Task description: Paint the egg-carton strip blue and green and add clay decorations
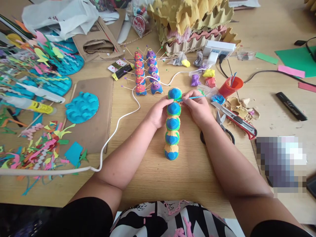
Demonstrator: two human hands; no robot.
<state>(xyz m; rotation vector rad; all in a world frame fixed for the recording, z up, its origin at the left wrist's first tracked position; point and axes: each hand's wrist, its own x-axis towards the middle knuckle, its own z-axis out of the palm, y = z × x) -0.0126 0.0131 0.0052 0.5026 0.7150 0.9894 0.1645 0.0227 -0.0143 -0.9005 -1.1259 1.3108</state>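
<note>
A caterpillar-like row of egg-carton bumps (173,123), with blue tops, green edging and yellowish joints, lies lengthwise on the table before me. My left hand (158,113) grips its far end from the left, thumb on the side near the top bumps; some of its fingers are hidden. On the right, my right hand (197,107) pinches a thin blue stick (195,97), whose tip meets the gap between the two farthest bumps. Beyond my hands stand two finished-looking caterpillars, one red and blue (140,72), the other purple and blue (153,70), with pins sticking out.
Right of my hands are scissors (225,130), a box cutter with its blade out (237,120) and an orange cup (230,86). A white cable (118,123) crosses the left side, near cardboard (91,138) and paper scraps (46,144). Egg cartons (192,19) are stacked behind.
</note>
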